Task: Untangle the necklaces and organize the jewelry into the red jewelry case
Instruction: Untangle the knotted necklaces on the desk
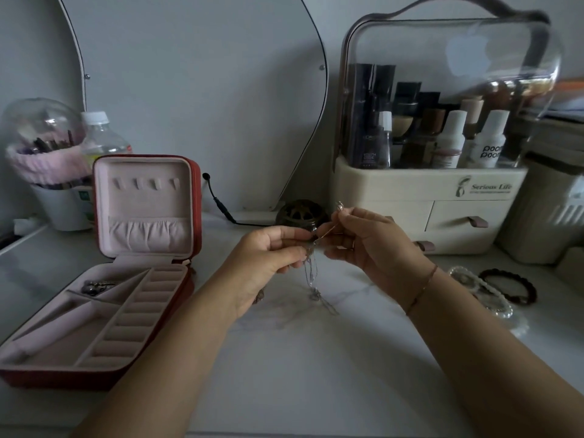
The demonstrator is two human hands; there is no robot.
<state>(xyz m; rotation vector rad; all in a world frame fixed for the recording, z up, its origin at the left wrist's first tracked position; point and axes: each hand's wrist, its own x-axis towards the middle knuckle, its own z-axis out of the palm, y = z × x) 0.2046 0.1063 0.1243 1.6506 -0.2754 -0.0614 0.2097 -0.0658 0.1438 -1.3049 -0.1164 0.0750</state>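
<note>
Left hand (pixel 268 251) and right hand (pixel 369 245) pinch the tangled necklaces (pixel 311 273) over the surface (pixel 284 358).
Held close together, their fingers clamp the chains, whose ends trail down to the surface; the red jewelry case (pixel 196 200) lies open at the left.

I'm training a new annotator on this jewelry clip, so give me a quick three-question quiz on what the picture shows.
1. True or false: the red jewelry case has its lid shut.
2. The tangled necklaces are pinched by: A the left hand alone; B the right hand alone; C both.
3. Fill in: the dark bracelet lies on the table beside the ___ forearm.
Key: 1 false, the lid stands open; 2 C; 3 right.
</note>
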